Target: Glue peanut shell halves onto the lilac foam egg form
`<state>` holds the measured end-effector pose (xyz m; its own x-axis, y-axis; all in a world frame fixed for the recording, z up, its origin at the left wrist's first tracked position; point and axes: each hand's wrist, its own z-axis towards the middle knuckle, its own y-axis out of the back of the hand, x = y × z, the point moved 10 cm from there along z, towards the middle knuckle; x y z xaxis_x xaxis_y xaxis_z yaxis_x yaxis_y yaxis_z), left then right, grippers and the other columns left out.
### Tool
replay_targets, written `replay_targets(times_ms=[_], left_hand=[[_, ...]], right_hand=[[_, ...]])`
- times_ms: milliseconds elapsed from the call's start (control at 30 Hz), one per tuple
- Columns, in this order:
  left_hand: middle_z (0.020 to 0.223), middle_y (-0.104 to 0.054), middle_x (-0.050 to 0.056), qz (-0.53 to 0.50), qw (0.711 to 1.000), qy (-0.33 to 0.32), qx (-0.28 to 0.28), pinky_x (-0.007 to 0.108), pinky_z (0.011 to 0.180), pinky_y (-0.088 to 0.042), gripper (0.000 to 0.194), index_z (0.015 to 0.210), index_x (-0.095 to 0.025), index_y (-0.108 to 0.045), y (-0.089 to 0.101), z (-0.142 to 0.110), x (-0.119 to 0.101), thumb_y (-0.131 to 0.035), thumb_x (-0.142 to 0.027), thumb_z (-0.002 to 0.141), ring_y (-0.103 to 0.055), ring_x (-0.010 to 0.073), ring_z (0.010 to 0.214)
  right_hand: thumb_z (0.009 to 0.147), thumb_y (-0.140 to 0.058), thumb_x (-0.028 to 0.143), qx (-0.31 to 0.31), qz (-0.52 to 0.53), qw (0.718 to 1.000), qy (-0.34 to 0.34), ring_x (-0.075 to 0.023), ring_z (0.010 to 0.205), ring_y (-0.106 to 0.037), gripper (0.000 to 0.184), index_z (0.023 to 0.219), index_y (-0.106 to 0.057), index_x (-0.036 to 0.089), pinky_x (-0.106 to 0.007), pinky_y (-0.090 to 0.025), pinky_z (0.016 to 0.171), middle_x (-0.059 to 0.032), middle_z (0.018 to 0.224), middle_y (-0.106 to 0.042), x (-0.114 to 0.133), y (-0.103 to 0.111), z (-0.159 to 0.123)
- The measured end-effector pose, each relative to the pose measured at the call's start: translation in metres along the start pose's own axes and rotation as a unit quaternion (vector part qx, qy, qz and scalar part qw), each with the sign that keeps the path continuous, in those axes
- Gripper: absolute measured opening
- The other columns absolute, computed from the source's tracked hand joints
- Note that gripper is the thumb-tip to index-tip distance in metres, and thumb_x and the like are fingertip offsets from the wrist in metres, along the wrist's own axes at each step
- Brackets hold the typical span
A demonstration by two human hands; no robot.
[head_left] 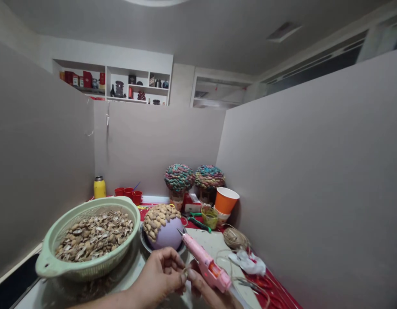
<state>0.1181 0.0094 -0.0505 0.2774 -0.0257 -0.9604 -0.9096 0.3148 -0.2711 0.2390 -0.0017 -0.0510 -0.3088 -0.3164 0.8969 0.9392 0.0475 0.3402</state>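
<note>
Ball near colander rim; bare board beyond glue gun.

pink glue gun, tilted, beside probable shell

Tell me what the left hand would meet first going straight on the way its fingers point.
Most likely the right hand: its thumb lies just ahead of the left hand, by the small piece between them. The pink glue gun seems to come after, though depth is unclear.

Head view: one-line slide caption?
Hands meet at a small tan piece, pink glue gun in the right hand, before a lilac ball partly covered in shells.
</note>
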Motion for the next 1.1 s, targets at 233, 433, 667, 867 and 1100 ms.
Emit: replay_targets(times_ms=[233, 433, 667, 867, 1100], left_hand=[[0.063, -0.068, 0.001, -0.029, 0.996, 0.070, 0.050, 0.023, 0.058, -0.050, 0.037, 0.079, -0.013, -0.063, -0.005, -0.017, 0.013, -0.087, -0.036, 0.062, -0.064, 0.0122, 0.057], [0.075, -0.070, 0.003, -0.087, 0.978, 0.155, 0.106, 0.022, 0.063, -0.054, 0.025, 0.085, -0.013, -0.065, -0.010, -0.023, 0.023, -0.084, -0.021, 0.070, -0.068, 0.0130, 0.067], [0.071, -0.068, 0.001, -0.101, 0.972, 0.183, 0.110, 0.019, 0.059, -0.055, 0.024, 0.084, -0.014, -0.064, -0.008, -0.019, 0.037, -0.084, -0.019, 0.070, -0.069, 0.0120, 0.064], [0.067, -0.066, 0.001, -0.103, 0.970, 0.196, 0.105, 0.020, 0.055, -0.052, 0.034, 0.081, -0.015, -0.062, -0.006, -0.013, 0.046, -0.089, -0.024, 0.061, -0.068, 0.0133, 0.059], [0.066, -0.065, 0.000, -0.059, 0.991, 0.091, 0.081, 0.020, 0.057, -0.041, 0.044, 0.079, -0.016, -0.060, 0.024, 0.009, 0.049, -0.092, -0.036, 0.056, -0.061, 0.0100, 0.060]], right_hand=[[0.093, -0.052, 0.054, 0.077, 0.056, 0.993, 0.064, -0.0130, 0.059, -0.044, 0.039, 0.074, -0.052, 0.019, -0.026, -0.038, 0.054, 0.0024, 0.065, -0.047, 0.003, -0.014, -0.005], [0.090, -0.057, 0.046, 0.070, 0.070, 0.993, 0.067, -0.0131, 0.059, -0.044, 0.030, 0.075, -0.053, 0.020, -0.026, -0.040, 0.055, 0.0023, 0.067, -0.049, 0.011, -0.007, -0.008], [0.090, -0.056, 0.043, 0.064, 0.072, 0.989, 0.114, -0.0133, 0.060, -0.043, 0.029, 0.072, -0.052, 0.020, -0.026, -0.041, 0.055, 0.0019, 0.068, -0.048, 0.029, -0.003, -0.008], [0.090, -0.056, 0.046, 0.056, 0.053, 0.990, 0.118, -0.0133, 0.061, -0.046, 0.032, 0.074, -0.056, 0.019, -0.023, -0.043, 0.054, 0.0001, 0.071, -0.052, 0.026, -0.002, -0.003], [0.081, -0.063, 0.052, -0.030, 0.049, 0.998, -0.014, -0.0205, 0.059, -0.057, 0.030, 0.071, -0.065, 0.023, -0.031, -0.053, 0.059, -0.0027, 0.062, -0.061, 0.003, 0.026, -0.003]])
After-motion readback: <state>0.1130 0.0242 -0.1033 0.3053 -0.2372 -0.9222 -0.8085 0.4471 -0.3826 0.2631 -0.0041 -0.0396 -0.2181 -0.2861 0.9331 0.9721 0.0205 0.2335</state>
